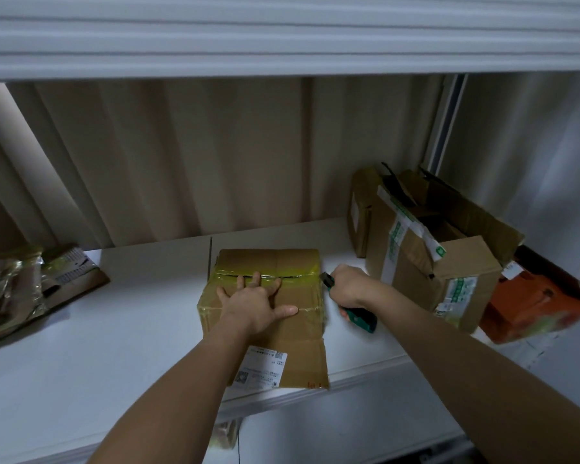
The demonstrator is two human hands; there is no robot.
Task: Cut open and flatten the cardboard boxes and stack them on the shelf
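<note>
The taped cardboard box (265,296) is sitting on the white shelf (114,329), right under the left hand (255,304), which is pressing flat on its top with fingers spread across the slit tape seam. That seam is running left to right. The right hand (349,286) is gripping a green utility knife (352,313) just beside the box's right edge, its blade seemingly pointing at the seam's end, though dimness is blurring the tip.
</note>
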